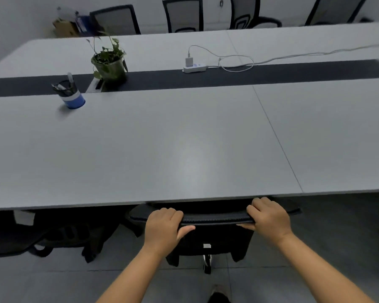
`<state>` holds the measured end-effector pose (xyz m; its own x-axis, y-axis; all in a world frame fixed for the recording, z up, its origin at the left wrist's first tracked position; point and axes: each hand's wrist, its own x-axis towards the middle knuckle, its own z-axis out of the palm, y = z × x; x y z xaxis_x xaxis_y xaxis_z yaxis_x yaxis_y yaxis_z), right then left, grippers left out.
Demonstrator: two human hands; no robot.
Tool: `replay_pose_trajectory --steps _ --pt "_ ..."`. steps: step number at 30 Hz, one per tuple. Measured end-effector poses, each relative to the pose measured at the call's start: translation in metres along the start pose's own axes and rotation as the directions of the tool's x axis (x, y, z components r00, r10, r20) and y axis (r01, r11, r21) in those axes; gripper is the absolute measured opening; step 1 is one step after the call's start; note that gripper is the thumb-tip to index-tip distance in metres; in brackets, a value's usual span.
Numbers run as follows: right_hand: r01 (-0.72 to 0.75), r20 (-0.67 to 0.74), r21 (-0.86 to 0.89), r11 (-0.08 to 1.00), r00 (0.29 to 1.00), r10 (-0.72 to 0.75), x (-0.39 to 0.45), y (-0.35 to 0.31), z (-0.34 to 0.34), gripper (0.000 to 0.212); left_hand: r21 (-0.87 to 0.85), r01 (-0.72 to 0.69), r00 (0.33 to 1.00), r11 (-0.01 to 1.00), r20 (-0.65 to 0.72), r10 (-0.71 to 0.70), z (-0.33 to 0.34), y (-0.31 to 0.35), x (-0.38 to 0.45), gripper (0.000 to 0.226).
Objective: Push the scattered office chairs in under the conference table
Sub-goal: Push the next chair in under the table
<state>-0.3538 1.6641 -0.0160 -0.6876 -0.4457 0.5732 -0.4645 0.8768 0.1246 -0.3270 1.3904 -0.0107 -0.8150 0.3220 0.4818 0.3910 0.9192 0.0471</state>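
Observation:
A black office chair stands right in front of me, its backrest top close against the near edge of the grey conference table. Its seat is hidden under the tabletop. My left hand grips the top of the backrest on the left, fingers over the rim and thumb below. My right hand grips the same rim on the right. Another black chair sits low at the left, partly under the table. Several more chairs line the far side.
On the table stand a potted plant, a blue pen cup and a white power strip with a charger and cable. A dark strip runs along the table's middle. Boxes sit in the far left corner. Grey floor tiles lie below.

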Motion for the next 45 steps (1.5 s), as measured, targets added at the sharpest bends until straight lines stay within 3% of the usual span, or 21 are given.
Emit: replay_pose_trajectory --steps 7,12,23,31,36,39,42,45 --pt "0.026 -0.064 0.044 0.999 0.998 -0.024 0.002 0.005 0.004 0.059 0.008 0.029 0.999 1.0 -0.023 -0.029 0.004 0.001 0.007 0.072" --pt "0.052 -0.065 0.059 0.997 0.997 -0.048 -0.004 -0.001 0.003 0.059 -0.065 0.059 0.997 0.996 -0.038 -0.061 -0.001 0.004 -0.008 0.05" --pt "0.042 -0.109 0.054 0.998 0.993 -0.036 0.0 -0.001 0.014 0.053 0.153 -0.003 0.995 0.988 -0.1 0.018 0.011 -0.008 -0.002 0.052" --pt "0.016 -0.156 0.069 0.997 0.988 -0.005 -0.004 0.0 0.017 0.055 0.049 0.011 0.999 0.999 0.05 -0.014 0.006 -0.006 0.001 0.05" --pt "-0.123 -0.04 0.152 0.981 0.991 0.131 0.001 0.002 0.003 0.068 0.009 0.044 0.95 0.999 0.308 -0.045 -0.016 0.001 0.015 0.069" --pt "-0.3 0.112 0.303 0.905 0.954 0.278 0.003 -0.001 -0.008 0.074 -0.216 0.187 0.905 0.958 0.417 -0.083 -0.032 0.016 0.03 0.053" --pt "-0.504 0.16 0.351 0.789 0.863 0.479 -0.002 -0.016 -0.024 0.065 -0.424 0.14 0.934 0.895 0.357 0.022 -0.035 0.031 0.033 0.034" --pt "-0.636 0.133 0.288 0.716 0.767 0.628 -0.023 -0.053 -0.039 0.061 -0.632 0.099 0.951 0.769 0.288 0.114 -0.035 0.04 0.025 0.031"
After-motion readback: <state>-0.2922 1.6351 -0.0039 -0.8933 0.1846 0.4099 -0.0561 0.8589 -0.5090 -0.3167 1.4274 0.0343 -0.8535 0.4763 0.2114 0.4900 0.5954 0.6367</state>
